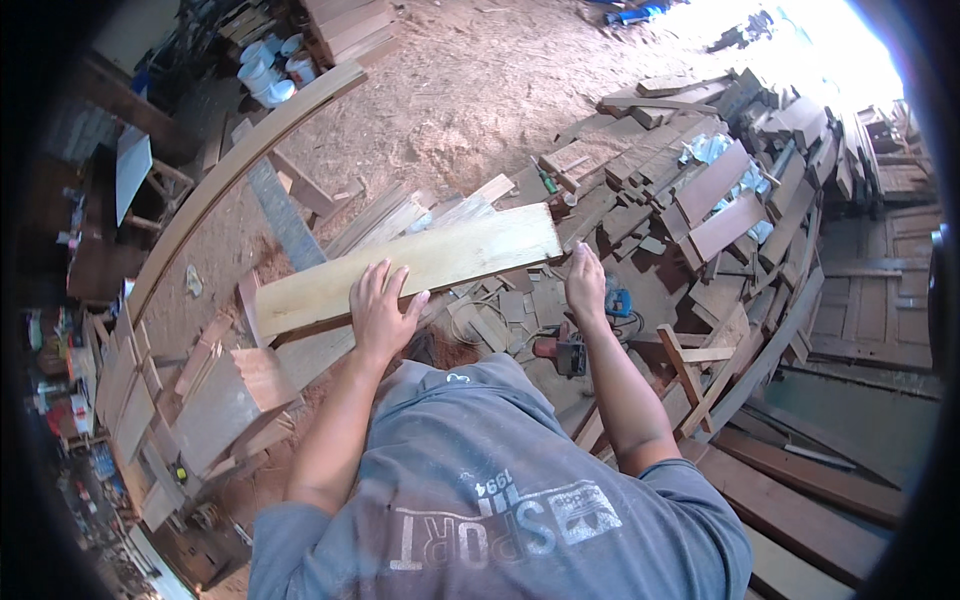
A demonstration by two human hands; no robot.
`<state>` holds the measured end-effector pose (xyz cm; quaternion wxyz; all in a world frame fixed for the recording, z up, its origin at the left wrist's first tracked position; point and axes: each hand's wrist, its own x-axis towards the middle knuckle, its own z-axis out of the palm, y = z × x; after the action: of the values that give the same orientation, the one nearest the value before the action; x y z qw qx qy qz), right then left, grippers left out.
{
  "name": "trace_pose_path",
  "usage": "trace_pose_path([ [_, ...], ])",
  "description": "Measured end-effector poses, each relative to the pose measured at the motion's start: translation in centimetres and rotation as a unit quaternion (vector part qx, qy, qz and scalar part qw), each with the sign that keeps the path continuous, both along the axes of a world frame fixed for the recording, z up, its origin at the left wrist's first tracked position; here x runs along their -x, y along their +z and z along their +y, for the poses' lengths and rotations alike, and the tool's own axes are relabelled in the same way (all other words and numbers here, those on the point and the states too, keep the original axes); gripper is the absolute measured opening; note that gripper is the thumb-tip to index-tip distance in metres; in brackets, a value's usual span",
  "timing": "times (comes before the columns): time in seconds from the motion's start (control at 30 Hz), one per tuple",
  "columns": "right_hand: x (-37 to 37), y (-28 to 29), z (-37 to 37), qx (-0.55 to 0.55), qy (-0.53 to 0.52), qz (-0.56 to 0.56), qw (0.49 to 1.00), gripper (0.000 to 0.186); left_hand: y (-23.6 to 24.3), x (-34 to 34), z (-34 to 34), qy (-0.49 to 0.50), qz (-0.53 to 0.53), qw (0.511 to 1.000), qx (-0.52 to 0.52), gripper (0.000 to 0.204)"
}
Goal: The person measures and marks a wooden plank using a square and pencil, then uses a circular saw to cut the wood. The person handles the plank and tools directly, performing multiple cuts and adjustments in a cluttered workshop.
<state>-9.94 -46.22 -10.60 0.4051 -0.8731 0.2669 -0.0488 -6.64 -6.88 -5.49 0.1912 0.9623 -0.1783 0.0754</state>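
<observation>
A long pale plank [470, 243] lies slanting across the middle, above scrap boards and a narrow grey board [275, 205]. My left hand [383, 308] rests on the plank's near edge toward its left half, fingers spread over the top face. My right hand [586, 280] is just beyond the plank's right end, fingers stretched out and held side by side, with nothing visible in them. Below it are a red-and-dark power tool [565, 352] and a blue tool [618, 302], both partly hidden. A small green-handled tool [548, 182] lies past the plank.
Wood offcuts [715, 215] are heaped to the right, long planks [800, 500] at lower right. A curved wooden rail [215, 185] runs along the left, near boards [205, 420] and a white sheet [133, 175]. White buckets [262, 75] stand at the back on the sawdust-covered floor [440, 100].
</observation>
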Motion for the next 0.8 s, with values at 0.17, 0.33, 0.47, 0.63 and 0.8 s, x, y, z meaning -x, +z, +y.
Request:
trace_pose_path([
  [0.17, -3.8, -1.1, 0.4, -0.507, -0.067, 0.022, 0.859, 0.057, 0.4, 0.1, -0.9, 0.038, -0.023, 0.999, 0.031, 0.055],
  [0.33, -4.4, -0.3, 0.5, -0.575, -0.077, 0.014, 0.814, 0.046, 3.2, 3.5, -2.2, 0.095, 0.181, 0.911, 0.359, 0.029],
  [0.47, -4.7, 0.4, 0.4, -0.545, -0.051, 0.008, 0.837, 0.045, -1.1, 4.2, -1.0, 0.227, 0.46, 0.676, 0.528, 0.049],
  [0.63, -3.4, 3.1, 0.4, -0.512, -0.048, -0.008, 0.858, 0.051, -0.9, 2.2, -1.9, 0.357, 0.471, 0.4, 0.701, 0.084],
  [0.8, -0.3, 6.9, 2.0, -0.484, -0.058, -0.054, 0.871, 0.051, -1.2, 1.5, -4.4, 0.341, 0.351, 0.315, 0.813, 0.081],
])
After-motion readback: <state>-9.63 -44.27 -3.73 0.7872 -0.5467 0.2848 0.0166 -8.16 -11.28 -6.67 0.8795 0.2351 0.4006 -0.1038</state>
